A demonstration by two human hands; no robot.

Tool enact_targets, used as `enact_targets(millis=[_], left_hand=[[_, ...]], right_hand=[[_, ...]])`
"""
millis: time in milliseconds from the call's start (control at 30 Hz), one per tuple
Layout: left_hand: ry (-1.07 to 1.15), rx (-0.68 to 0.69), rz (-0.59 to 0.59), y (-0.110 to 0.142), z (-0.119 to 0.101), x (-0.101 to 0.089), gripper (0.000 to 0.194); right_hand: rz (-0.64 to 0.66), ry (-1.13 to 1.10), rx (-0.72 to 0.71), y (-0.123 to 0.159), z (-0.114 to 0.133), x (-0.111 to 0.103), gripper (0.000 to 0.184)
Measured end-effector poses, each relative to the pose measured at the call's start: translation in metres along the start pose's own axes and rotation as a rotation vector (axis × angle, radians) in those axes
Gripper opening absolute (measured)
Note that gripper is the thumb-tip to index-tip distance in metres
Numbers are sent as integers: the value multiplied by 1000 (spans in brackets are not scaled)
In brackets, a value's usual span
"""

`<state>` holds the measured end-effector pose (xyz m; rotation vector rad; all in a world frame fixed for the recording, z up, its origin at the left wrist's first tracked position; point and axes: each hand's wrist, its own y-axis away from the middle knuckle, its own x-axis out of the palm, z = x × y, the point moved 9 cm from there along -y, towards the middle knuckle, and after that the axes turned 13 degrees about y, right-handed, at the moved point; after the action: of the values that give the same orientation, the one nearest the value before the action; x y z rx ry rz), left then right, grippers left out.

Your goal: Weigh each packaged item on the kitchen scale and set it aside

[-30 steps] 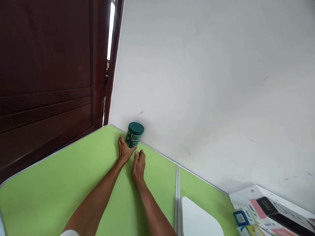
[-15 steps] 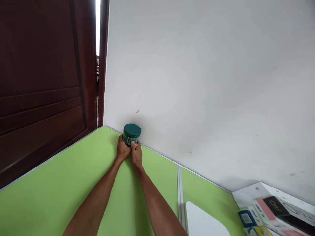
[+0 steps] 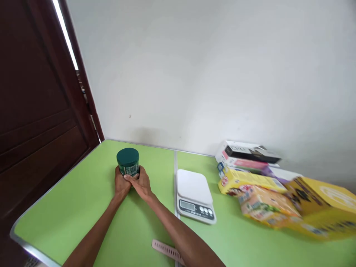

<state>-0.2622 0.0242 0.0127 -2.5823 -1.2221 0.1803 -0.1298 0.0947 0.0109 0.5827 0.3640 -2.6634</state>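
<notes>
A dark green lidded jar (image 3: 128, 157) with a printed label stands upright at the left part of the green table. My left hand (image 3: 121, 182) is wrapped round its left side and front. My right hand (image 3: 142, 182) grips it from the right, its thumb lying across the front by the left hand. The jar's lower part is hidden behind my fingers, so I cannot tell whether its base touches the table. To the right of my hands lies a white kitchen scale (image 3: 194, 185) with a small display and several round buttons.
A pale pink strap (image 3: 167, 251) lies partly under my right forearm. Several boxes and packets, among them a yellow box (image 3: 250, 180), an orange packet (image 3: 271, 207) and a large yellow bag (image 3: 328, 207), are piled on the right. A white wall (image 3: 194, 74) and dark door (image 3: 36, 92) border the table (image 3: 91, 196).
My view has swung right and down, bringing the whole scale, the strap and the pile into sight. The jar, still in both hands, has come away from the wall toward me.
</notes>
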Motion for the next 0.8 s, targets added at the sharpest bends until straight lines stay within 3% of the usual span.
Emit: enact_targets(millis=[67,133,300,433,567,800], left_hand=[[16,27,39,19,-21,8,72],[30,61,86,34,-42,29,74],[176,100,301,77,-84,122,83],[155,67,411,111,-91,187,84],[82,34,479,132,-82,221,86],[22,94,504,137,-74,233,89]], right_hand=[[-18,-21,1,22,9,-23,70],[-75,-31,10,40,14,-57,75],[-270,88,36,70,1,-165,74],[-407,251,83,90,-29,-236,70],[-411,295,118,100,-61,-262,71],[-460,311,114,98,-88,-264,77]])
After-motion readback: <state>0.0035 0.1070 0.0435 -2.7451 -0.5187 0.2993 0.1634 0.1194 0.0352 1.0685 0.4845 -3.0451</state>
